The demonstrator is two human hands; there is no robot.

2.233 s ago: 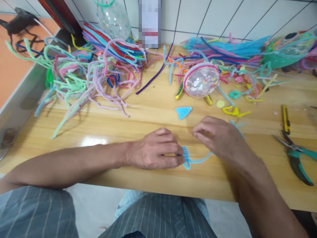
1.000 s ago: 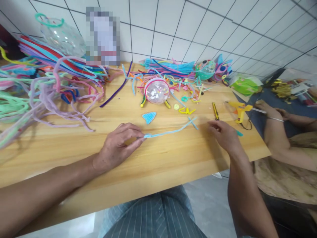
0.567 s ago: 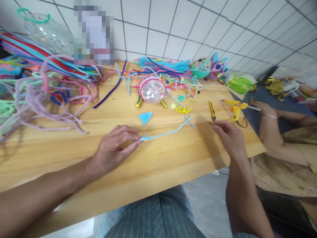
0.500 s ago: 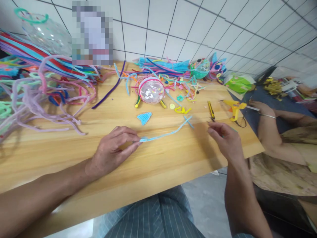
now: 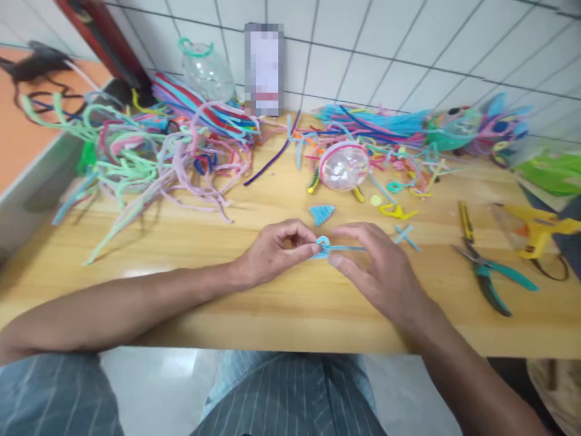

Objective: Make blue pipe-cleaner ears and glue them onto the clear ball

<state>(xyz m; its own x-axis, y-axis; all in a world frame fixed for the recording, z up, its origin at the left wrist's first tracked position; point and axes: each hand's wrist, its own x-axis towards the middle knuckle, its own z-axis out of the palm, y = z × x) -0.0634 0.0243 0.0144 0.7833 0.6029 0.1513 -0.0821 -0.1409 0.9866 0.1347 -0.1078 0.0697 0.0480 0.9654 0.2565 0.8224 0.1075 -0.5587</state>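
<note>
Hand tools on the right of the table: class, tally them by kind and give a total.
Pliers: 1
Utility knife: 1
Glue gun: 1
Total: 3

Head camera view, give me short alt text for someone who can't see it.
Both hands meet at the front of a wooden table: the left hand and right hand pinch a light blue pipe cleaner bent into a small loop. Tangled coloured pipe cleaners lie behind, teal-handled pliers to the right.
</note>
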